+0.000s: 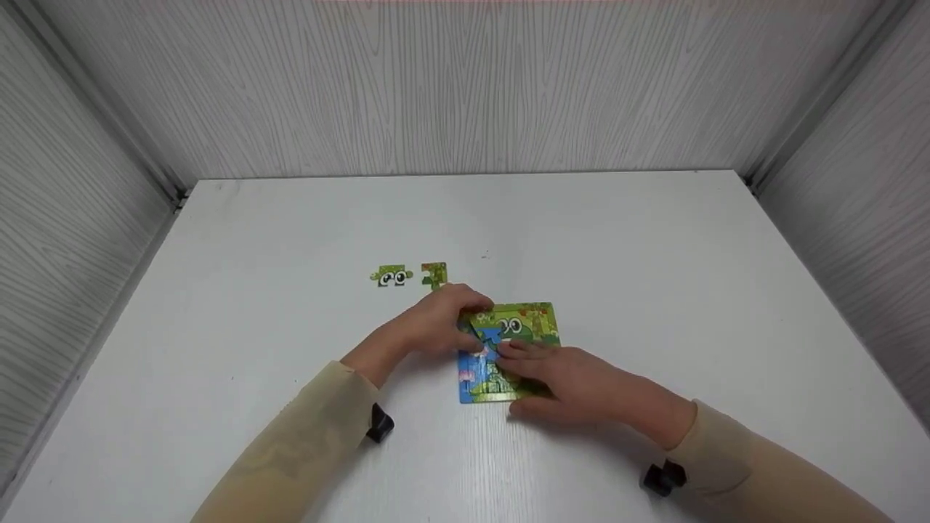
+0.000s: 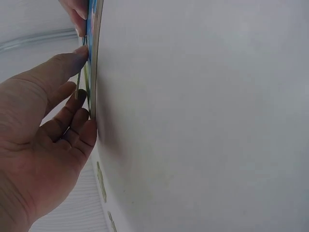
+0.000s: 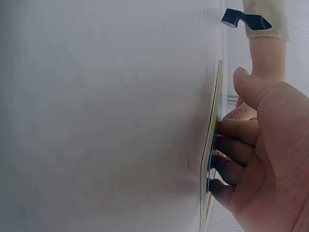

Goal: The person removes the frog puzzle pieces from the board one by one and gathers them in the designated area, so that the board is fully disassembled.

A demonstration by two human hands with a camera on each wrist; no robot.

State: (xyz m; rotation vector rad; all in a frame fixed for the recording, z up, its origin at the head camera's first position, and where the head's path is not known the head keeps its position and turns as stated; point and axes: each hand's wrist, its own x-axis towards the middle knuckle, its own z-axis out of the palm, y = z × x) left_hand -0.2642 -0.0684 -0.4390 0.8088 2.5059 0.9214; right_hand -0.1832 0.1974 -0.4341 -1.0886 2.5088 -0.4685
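A square jigsaw puzzle point(image 1: 543, 319), green and blue with cartoon eyes, lies in its tray on the white table. At its upper left corner my left hand point(image 1: 434, 319) pinches a thin puzzle piece point(image 2: 78, 88), which stands tilted off the puzzle in the left wrist view. The fingers partly cover that corner. My right hand point(image 1: 585, 381) rests on the lower right part, its fingers extended and their tips touching the puzzle surface. In the right wrist view the tray edge point(image 3: 211, 130) shows side-on beneath those fingertips.
Two loose pieces lie beyond the left hand: one with eyes point(image 1: 392, 277) and a green one point(image 1: 434, 273), partly behind the hand. Pale wood-grain panels point(image 1: 465, 87) enclose the table point(image 1: 654, 240) at the back and both sides. Each sleeve carries a black clip point(image 1: 662, 478).
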